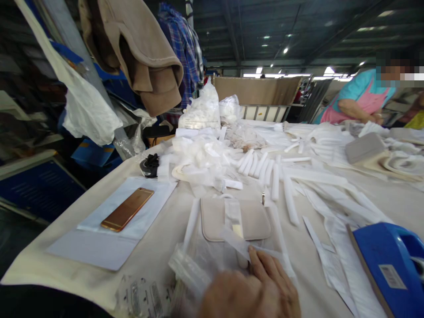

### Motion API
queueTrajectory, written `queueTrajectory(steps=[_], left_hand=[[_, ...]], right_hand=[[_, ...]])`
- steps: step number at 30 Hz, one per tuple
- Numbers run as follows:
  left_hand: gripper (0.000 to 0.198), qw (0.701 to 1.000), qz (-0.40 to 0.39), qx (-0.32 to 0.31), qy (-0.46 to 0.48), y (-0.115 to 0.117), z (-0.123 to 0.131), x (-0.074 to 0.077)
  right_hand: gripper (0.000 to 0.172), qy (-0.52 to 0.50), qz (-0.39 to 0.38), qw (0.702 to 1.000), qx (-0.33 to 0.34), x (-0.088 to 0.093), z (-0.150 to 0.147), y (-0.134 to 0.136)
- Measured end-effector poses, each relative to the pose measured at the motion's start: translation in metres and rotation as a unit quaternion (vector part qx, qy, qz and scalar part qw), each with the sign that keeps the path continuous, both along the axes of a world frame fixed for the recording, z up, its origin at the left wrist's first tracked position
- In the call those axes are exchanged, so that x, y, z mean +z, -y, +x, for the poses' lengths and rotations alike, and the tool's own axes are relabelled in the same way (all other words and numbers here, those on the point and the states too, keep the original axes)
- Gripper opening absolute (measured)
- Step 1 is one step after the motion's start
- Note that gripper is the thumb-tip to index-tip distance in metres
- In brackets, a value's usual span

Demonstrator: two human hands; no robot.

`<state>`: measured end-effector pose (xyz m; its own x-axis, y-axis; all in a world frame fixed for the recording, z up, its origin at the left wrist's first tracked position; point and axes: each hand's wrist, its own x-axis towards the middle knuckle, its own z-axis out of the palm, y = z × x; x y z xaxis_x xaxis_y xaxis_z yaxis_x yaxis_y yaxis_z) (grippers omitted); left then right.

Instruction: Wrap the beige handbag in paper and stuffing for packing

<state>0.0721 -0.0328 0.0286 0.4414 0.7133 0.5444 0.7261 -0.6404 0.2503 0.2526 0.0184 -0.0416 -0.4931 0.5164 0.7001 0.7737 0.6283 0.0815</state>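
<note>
A small beige handbag [212, 221] lies flat on the table with a pale translucent wrap around its middle. A thin white strip [234, 242] runs from the bag's lower edge to the fingertips of my right hand [276, 278], which are pressed together on it. My left hand [236, 296] is close beside it at the bottom of the view, blurred and partly over the right. Its fingers cannot be made out. Clear plastic film [190, 269] lies just left of my hands, and a printed clear plastic bag [142, 296] is at the table's front edge.
A phone [127, 209] rests on white sheets [96, 249] at left. White padding rolls [261, 165] and crumpled wrapping [202, 159] lie behind the bag. A blue box-shaped object [387, 265] stands at right. A person in a pink apron [372, 104] works at far right.
</note>
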Motion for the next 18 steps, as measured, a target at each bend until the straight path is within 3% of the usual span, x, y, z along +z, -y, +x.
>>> queueTrajectory(steps=[2,4,6,8,11,12,15,18], left_hand=[[0.035,0.999,0.034,-0.005,0.03,0.002,-0.036,0.014],[0.035,0.993,-0.121,-0.012,0.013,-0.002,-0.065,0.031],[0.05,0.961,-0.271,-0.013,-0.048,-0.01,-0.081,0.045],[0.053,0.929,-0.346,-0.025,-0.133,-0.019,-0.085,0.051],[0.016,0.903,-0.35,-0.069,-0.24,-0.029,-0.078,0.046],[0.013,0.9,-0.346,-0.086,-0.251,-0.032,-0.075,0.044],[0.017,0.901,-0.374,-0.117,-0.186,-0.042,-0.067,0.044],[0.015,0.9,-0.428,-0.082,-0.012,-0.053,-0.059,0.049]], right_hand=[[0.031,-0.019,0.0,1.0,-0.016,0.006,-0.006,0.003],[0.029,-0.041,0.005,0.999,-0.03,0.008,-0.01,0.004],[0.029,-0.039,-0.004,0.999,-0.026,0.008,-0.012,0.005],[0.03,-0.036,-0.011,0.999,-0.022,0.007,-0.011,0.004],[0.029,-0.036,-0.01,0.999,-0.019,0.007,-0.011,0.004],[0.029,-0.038,-0.009,0.999,-0.02,0.008,-0.011,0.004],[0.029,-0.039,-0.008,0.999,-0.022,0.01,-0.012,0.004],[0.03,-0.049,-0.006,0.999,-0.023,0.014,-0.012,0.005]])
